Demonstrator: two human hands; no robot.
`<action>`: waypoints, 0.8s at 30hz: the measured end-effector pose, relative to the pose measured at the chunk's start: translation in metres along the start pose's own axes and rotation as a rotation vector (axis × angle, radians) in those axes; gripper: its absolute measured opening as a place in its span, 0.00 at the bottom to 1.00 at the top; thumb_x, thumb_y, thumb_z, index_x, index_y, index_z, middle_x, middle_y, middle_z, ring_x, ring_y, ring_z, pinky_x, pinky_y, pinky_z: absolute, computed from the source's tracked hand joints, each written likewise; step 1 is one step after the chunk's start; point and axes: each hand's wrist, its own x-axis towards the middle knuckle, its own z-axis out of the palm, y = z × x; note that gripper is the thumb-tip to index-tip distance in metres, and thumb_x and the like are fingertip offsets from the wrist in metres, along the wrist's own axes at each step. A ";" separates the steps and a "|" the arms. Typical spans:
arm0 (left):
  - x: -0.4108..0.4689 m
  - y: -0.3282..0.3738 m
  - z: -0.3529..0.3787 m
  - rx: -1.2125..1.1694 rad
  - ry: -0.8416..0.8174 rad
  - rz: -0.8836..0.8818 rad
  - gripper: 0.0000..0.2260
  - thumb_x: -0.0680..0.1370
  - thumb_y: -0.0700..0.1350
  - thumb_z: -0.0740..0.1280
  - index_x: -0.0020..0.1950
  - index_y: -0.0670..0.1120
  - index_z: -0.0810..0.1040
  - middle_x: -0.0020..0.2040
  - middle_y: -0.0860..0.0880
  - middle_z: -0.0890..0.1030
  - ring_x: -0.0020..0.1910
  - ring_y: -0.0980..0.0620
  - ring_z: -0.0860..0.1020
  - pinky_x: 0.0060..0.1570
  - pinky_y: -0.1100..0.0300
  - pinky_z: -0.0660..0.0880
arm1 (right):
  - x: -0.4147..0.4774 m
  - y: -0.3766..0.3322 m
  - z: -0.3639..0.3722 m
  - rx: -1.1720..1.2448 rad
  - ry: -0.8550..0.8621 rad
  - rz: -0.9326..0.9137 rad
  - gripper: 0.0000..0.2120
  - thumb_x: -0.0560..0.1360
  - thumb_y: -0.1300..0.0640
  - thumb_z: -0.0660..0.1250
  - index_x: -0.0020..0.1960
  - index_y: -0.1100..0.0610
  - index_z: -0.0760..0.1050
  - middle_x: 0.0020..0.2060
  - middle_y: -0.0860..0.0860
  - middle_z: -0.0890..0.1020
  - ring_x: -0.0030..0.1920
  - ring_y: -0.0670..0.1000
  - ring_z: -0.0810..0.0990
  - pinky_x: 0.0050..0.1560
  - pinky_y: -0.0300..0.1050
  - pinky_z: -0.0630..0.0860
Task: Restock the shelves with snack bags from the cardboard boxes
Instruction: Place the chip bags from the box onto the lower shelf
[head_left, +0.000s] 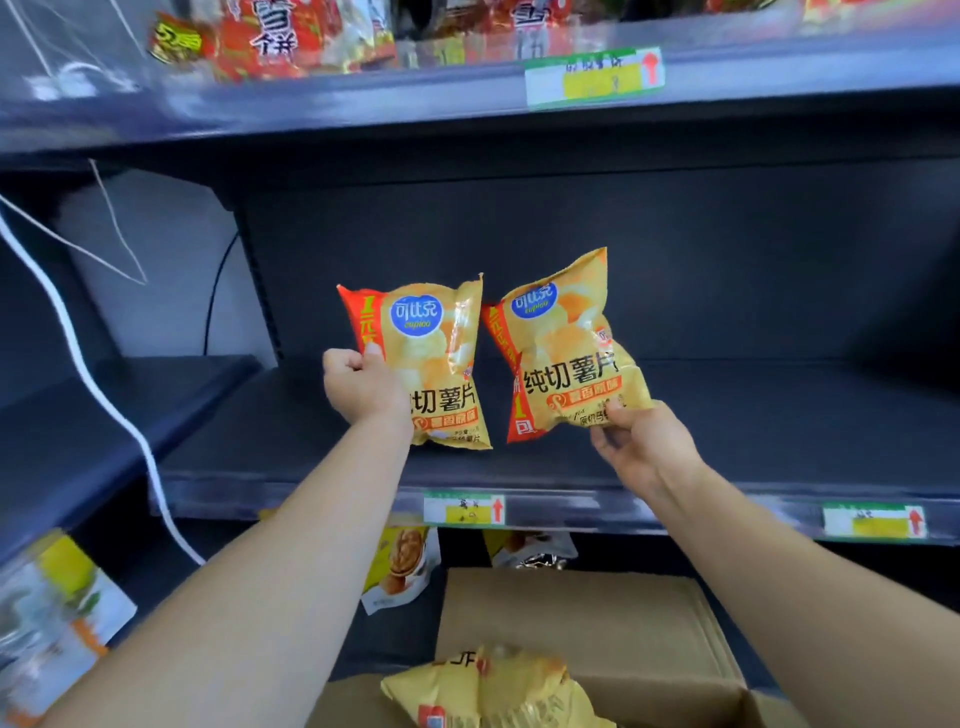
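My left hand (362, 385) grips the left edge of a yellow chip bag (435, 358) held upright over the dark middle shelf (727, 415). My right hand (636, 447) pinches the bottom corner of a second yellow chip bag (563, 353), tilted to the right, just beside the first. Both bags hover above the shelf's front half, almost touching each other. Below, an open cardboard box (582, 623) holds more yellow chip bags (493, 686).
The upper shelf (363, 104) carries red snack bags (270, 36) and a price label (595, 78). A white cable (104, 395) runs down the left side. Other snack packs (400, 566) hang under the middle shelf, and more bags (57, 613) sit at lower left.
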 end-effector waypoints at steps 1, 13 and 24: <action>0.008 -0.001 0.001 0.013 -0.009 -0.004 0.16 0.79 0.42 0.63 0.34 0.48 0.61 0.34 0.53 0.68 0.30 0.56 0.66 0.29 0.64 0.65 | 0.004 0.005 0.008 0.009 0.008 0.010 0.16 0.77 0.71 0.60 0.64 0.65 0.69 0.59 0.60 0.79 0.51 0.55 0.79 0.40 0.44 0.77; 0.062 -0.018 -0.016 0.164 -0.560 -0.107 0.14 0.78 0.47 0.67 0.59 0.46 0.66 0.48 0.52 0.76 0.41 0.57 0.75 0.37 0.62 0.71 | 0.037 0.050 0.059 -0.547 0.223 -0.182 0.18 0.74 0.75 0.59 0.52 0.54 0.74 0.44 0.52 0.80 0.47 0.52 0.77 0.49 0.49 0.77; 0.079 -0.060 0.013 0.430 -0.724 0.111 0.43 0.68 0.36 0.75 0.74 0.53 0.52 0.66 0.51 0.68 0.59 0.55 0.71 0.53 0.60 0.71 | 0.085 0.045 0.060 -1.010 0.270 -0.273 0.13 0.72 0.64 0.63 0.42 0.45 0.74 0.53 0.56 0.77 0.53 0.58 0.72 0.55 0.48 0.72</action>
